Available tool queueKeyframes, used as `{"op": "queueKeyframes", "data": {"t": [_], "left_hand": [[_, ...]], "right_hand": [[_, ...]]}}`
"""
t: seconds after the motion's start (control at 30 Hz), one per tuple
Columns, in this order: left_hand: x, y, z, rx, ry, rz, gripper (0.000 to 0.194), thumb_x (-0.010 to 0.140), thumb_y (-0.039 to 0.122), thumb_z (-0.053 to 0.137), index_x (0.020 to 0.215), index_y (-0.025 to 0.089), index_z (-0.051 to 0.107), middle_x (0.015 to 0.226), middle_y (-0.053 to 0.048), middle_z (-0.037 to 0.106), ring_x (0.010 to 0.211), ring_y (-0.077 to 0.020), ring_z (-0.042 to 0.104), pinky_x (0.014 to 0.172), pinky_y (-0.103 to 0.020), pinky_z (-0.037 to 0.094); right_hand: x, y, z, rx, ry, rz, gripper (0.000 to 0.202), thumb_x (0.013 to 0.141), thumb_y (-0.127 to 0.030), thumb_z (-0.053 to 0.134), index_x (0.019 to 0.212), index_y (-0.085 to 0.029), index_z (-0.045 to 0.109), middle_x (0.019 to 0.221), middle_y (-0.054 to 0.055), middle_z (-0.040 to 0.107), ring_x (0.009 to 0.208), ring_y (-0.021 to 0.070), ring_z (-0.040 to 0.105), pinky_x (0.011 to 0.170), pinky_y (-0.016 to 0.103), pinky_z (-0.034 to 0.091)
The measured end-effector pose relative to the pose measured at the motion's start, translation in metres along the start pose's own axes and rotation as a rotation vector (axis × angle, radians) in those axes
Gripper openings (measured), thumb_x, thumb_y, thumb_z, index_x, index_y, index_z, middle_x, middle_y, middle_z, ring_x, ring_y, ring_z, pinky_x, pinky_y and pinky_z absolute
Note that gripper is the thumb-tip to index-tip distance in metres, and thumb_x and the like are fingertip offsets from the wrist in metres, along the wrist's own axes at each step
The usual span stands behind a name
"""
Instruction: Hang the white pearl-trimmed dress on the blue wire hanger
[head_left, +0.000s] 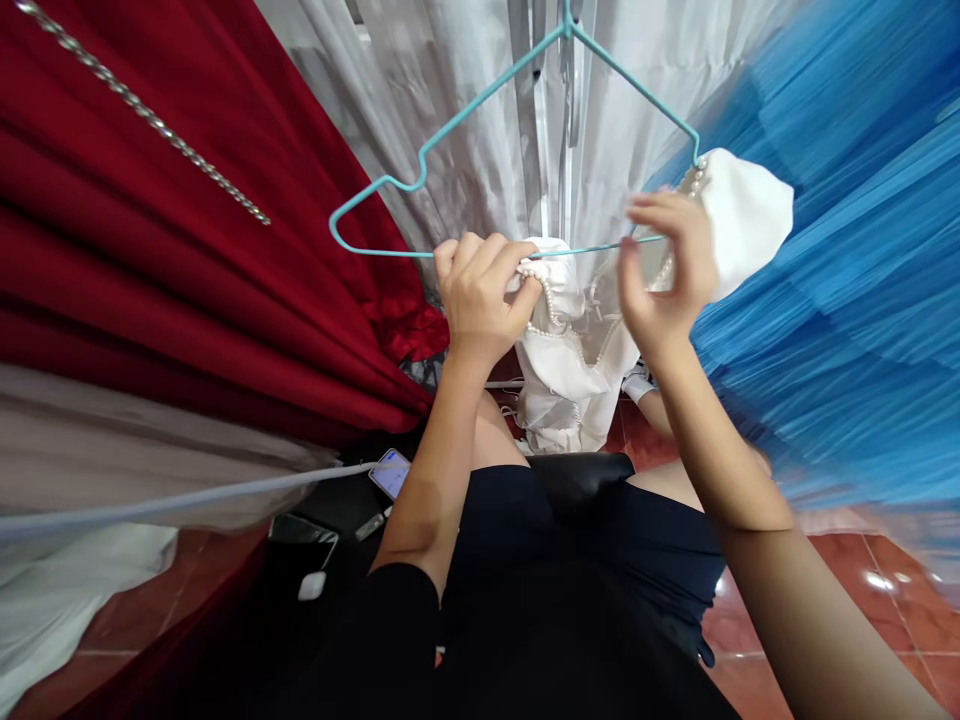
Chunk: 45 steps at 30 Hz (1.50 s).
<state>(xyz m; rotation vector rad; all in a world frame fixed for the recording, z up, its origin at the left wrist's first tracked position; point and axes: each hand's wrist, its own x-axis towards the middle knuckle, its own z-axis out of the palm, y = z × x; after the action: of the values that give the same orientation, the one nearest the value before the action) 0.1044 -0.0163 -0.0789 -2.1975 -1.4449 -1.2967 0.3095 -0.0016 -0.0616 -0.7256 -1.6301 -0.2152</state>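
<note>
A light-blue clothes hanger hangs in front of me. My left hand is closed over its lower bar, with the thumb against the pearl-edged strap of a white dress. The dress hangs down below the bar toward the floor. Its other white, pearl-trimmed shoulder part is at the hanger's right end. Close to that part, my right hand has its thumb and forefinger curved and apart, slightly blurred, with nothing visible between them. The palm side of the left hand is hidden.
Red fabric hangs on the left, white cloth behind the hanger, and blue tulle on the right. A lit phone and a small white case lie on a black surface beside my left arm. A pale rod or cord crosses the left.
</note>
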Motion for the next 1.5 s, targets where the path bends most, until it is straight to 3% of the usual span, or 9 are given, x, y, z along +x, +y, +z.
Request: {"op": "queueKeyframes", "data": {"t": [0.07,0.17,0.4,0.63,0.87,1.03,1.17,1.33,1.5], "left_hand": [[0.001,-0.001,0.0,0.001,0.01,0.004,0.017,0.094,0.029,0.053,0.103,0.025,0.067,0.09,-0.005,0.062,0.104,-0.0323,0.057,0.104,-0.053,0.03],[0.002,-0.004,0.001,-0.014,-0.003,0.019,0.021,0.097,0.031,0.048,0.104,0.026,0.067,0.09,-0.005,0.062,0.103,-0.032,0.057,0.103,-0.054,0.03],[0.006,0.001,-0.014,0.006,-0.045,-0.023,0.016,0.095,0.027,0.052,0.094,0.024,0.067,0.086,-0.005,0.062,0.102,-0.0328,0.057,0.102,-0.054,0.03],[0.012,0.007,-0.021,-0.033,-0.086,-0.05,0.012,0.092,0.021,0.055,0.087,0.023,0.066,0.083,-0.004,0.064,0.097,-0.0317,0.058,0.101,-0.054,0.032],[0.011,0.008,-0.023,-0.049,-0.092,-0.055,0.012,0.09,0.018,0.056,0.087,0.022,0.067,0.081,-0.004,0.063,0.098,-0.0328,0.059,0.103,-0.058,0.03],[0.011,0.005,-0.019,-0.037,-0.081,-0.048,0.011,0.089,0.018,0.058,0.086,0.023,0.067,0.08,-0.004,0.063,0.094,-0.0316,0.059,0.102,-0.058,0.032],[0.011,0.006,-0.015,-0.038,-0.067,-0.057,0.011,0.089,0.018,0.058,0.086,0.023,0.067,0.08,-0.004,0.063,0.093,-0.0311,0.058,0.102,-0.057,0.032],[0.011,0.009,-0.013,-0.06,-0.062,-0.082,0.011,0.09,0.019,0.058,0.085,0.023,0.066,0.081,-0.004,0.063,0.095,-0.0308,0.058,0.104,-0.056,0.031],[0.01,0.014,-0.014,-0.048,-0.088,-0.114,0.014,0.092,0.021,0.054,0.087,0.022,0.067,0.082,-0.005,0.062,0.101,-0.0319,0.057,0.104,-0.054,0.03]], "right_hand": [[0.006,0.014,-0.007,-0.096,0.182,-0.025,0.024,0.097,-0.035,0.052,0.117,-0.024,0.059,0.121,0.008,0.059,0.123,0.0249,0.053,0.115,0.053,0.033],[0.011,0.042,-0.011,-0.23,0.192,0.022,0.041,0.092,-0.037,0.058,0.13,-0.022,0.055,0.132,0.011,0.054,0.134,0.0297,0.043,0.117,0.061,0.019],[0.026,0.091,-0.019,-0.211,0.106,0.12,0.04,0.079,-0.001,0.049,0.108,-0.016,0.071,0.099,0.007,0.071,0.09,0.0161,0.067,0.082,0.029,0.05],[0.052,0.098,-0.038,-0.328,0.157,0.273,0.03,0.077,0.005,0.048,0.088,-0.007,0.073,0.082,0.008,0.071,0.071,0.0108,0.064,0.063,0.023,0.042],[0.061,0.127,-0.039,-0.336,0.076,0.472,0.032,0.085,-0.022,0.051,0.083,-0.002,0.075,0.072,0.004,0.069,0.068,0.0069,0.061,0.058,0.026,0.037],[0.049,0.149,-0.056,-0.315,0.091,0.603,0.025,0.079,-0.009,0.051,0.08,-0.003,0.075,0.072,0.004,0.07,0.066,0.007,0.06,0.058,0.028,0.037],[0.011,0.129,-0.069,-0.214,0.211,0.437,0.034,0.075,0.006,0.051,0.093,-0.014,0.073,0.089,0.008,0.07,0.074,0.0116,0.062,0.065,0.028,0.044],[-0.023,0.083,-0.066,-0.147,0.265,0.017,0.027,0.074,-0.004,0.061,0.095,-0.019,0.072,0.092,0.01,0.058,0.094,0.0213,0.056,0.083,0.038,0.047],[-0.012,0.031,-0.04,-0.112,0.037,-0.038,0.02,0.088,-0.032,0.056,0.104,-0.023,0.065,0.103,0.01,0.059,0.112,0.028,0.054,0.103,0.052,0.04]]}}
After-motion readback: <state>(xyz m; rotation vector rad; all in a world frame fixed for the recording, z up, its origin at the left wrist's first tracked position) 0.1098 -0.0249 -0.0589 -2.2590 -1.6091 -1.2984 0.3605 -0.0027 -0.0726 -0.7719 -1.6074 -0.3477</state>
